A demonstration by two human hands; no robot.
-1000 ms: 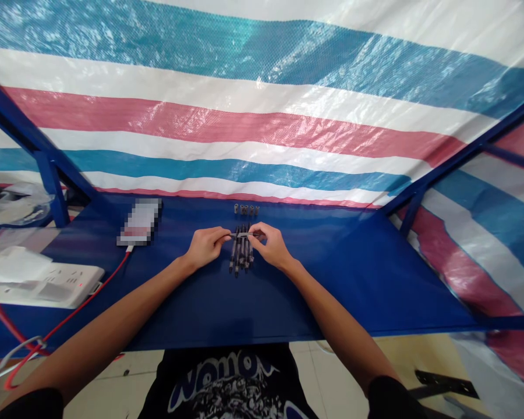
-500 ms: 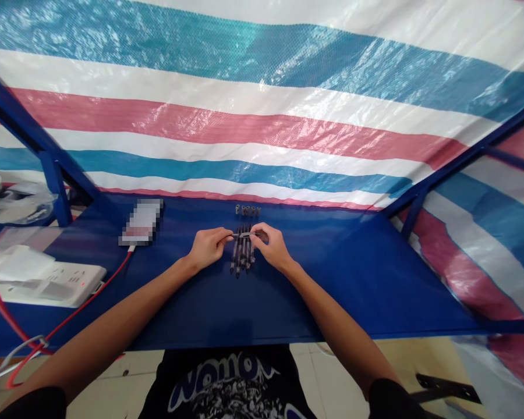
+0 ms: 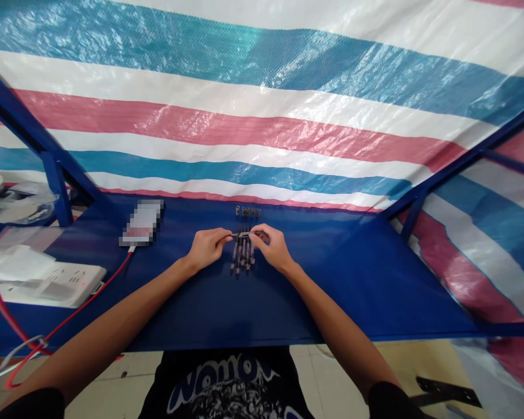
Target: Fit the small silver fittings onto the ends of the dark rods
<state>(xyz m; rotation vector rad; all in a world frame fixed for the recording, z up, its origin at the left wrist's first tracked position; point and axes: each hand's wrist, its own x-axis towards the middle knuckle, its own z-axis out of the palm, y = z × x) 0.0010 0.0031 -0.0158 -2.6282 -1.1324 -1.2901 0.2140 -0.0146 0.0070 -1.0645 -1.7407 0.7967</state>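
Observation:
My left hand (image 3: 209,247) pinches the left end of a thin, grey and dark pen (image 3: 243,234), held level just above the table. On the pen's right end my right hand (image 3: 271,244) has its thumb and fingers closed. Beneath it lies a bunch of several dark pens (image 3: 243,256) with partly clear barrels, side by side and pointing toward me. The held pen and my fingers hide part of their upper ends. Behind them a row of several small grey cylinders (image 3: 248,212) stands near the back of the table.
A blue table (image 3: 353,279) spreads under my arms, with a striped plastic sheet (image 3: 262,128) behind it. To the left lie a phone (image 3: 143,222) on a red cable (image 3: 113,270) and a white power strip (image 3: 72,284). Blue frame bars (image 3: 413,201) slope at both sides.
Almost nothing differs. Both hands keep hold of the pen in the same place, and the right fingers have shifted very slightly.

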